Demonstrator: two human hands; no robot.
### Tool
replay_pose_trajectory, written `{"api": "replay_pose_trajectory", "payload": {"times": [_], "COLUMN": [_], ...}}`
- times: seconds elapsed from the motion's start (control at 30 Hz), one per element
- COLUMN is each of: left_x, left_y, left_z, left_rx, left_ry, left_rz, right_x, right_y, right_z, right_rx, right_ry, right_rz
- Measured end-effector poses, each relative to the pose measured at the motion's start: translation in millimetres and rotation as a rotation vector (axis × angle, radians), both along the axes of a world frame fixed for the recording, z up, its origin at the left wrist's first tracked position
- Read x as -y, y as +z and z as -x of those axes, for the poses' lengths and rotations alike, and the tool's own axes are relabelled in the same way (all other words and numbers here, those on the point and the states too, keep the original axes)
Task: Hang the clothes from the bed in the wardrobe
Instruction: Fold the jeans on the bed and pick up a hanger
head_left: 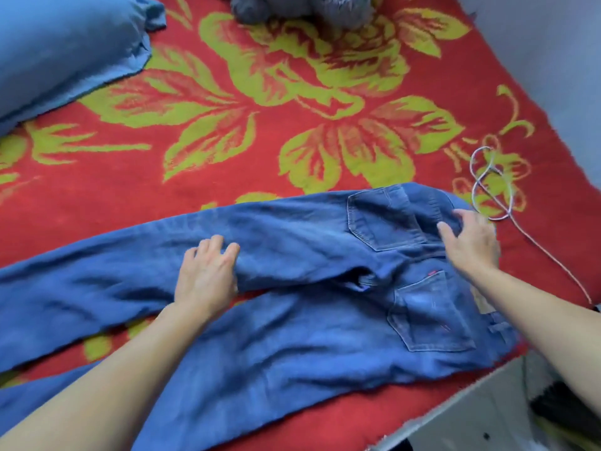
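A pair of blue jeans (292,320) lies flat on the bed, back pockets up, waist at the right, legs running left. My left hand (205,275) rests on the upper leg at thigh height, fingers bent over a fold of denim at that leg's near edge. My right hand (468,242) lies at the waistband near the far pocket, its fingertips curled into the cloth there. Neither leg is lifted off the blanket. No wardrobe or hanger is in view.
The bed carries a red blanket (292,131) with yellow-green flowers. A blue pillow (65,50) sits far left, a grey plush toy (302,8) at the top, a white cable (494,190) coiled at the right. The bed's edge runs along the lower right, with a wall behind.
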State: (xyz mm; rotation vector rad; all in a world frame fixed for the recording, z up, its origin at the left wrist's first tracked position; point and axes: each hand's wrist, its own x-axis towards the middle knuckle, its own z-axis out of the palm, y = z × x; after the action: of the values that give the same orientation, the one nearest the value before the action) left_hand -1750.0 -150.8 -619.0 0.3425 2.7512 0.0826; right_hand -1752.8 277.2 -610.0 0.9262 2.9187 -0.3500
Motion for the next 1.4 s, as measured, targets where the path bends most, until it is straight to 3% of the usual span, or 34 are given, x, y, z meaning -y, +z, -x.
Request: {"api": "replay_pose_trajectory", "payload": {"times": [0.1, 0.17, 0.23, 0.37, 0.47, 0.53, 0.6, 0.7, 0.77, 0.83, 0.9, 1.0, 1.07, 1.1, 1.27, 1.4], "left_x": [-70, -118, -163, -220, -238, -243, -245, -240, -242, -253, -260, -265, -260, -256, -231, -229], "left_y": [-7, -16, -26, -37, -35, -39, -48, -69, -67, -53, -36, -13, -17, -22, -51, -55], "left_z": [21, 35, 45, 60, 75, 80, 77, 70, 70, 63, 42, -19, -65, -86, -139, -172], "left_rx": [-0.031, -0.004, 0.047, 0.075, -0.210, -0.378, -0.283, 0.066, 0.121, -0.037, -0.273, -0.296, -0.152, -0.060, 0.207, 0.134], "left_ry": [-0.012, -0.005, 0.025, 0.139, 0.210, 0.209, 0.140, 0.215, 0.320, 0.277, 0.169, -0.014, -0.131, -0.166, 0.007, -0.065], "left_rz": [-0.086, -0.121, -0.137, -0.158, -0.246, -0.225, -0.063, 0.151, 0.139, 0.030, -0.138, -0.297, -0.244, -0.179, 0.029, -0.069], "right_x": [-76, -107, -115, -132, -152, -154, -145, -140, -141, -142, -143, -145, -147, -148, -155, -173], "right_y": [-11, -28, -40, -16, 7, 2, -18, -47, -48, -37, -26, -27, -37, -41, -21, -25], "right_z": [35, 53, 62, 117, 188, 215, 220, 188, 146, 92, 29, -51, -79, -84, -111, -187], "right_rx": [0.046, 0.076, 0.129, -0.087, -0.284, -0.284, -0.185, -0.066, -0.172, -0.317, -0.328, -0.030, 0.214, 0.232, -0.139, -0.044], "right_ry": [-0.289, -0.416, -0.324, 0.083, 0.094, 0.078, 0.134, 0.282, 0.462, 0.662, 0.858, 1.098, 1.114, 1.090, 0.920, 0.979], "right_rz": [0.068, 0.344, 0.595, 0.273, 0.154, 0.136, 0.144, 0.166, 0.114, 0.103, 0.147, 0.103, 0.036, 0.026, 0.074, -0.015]}}
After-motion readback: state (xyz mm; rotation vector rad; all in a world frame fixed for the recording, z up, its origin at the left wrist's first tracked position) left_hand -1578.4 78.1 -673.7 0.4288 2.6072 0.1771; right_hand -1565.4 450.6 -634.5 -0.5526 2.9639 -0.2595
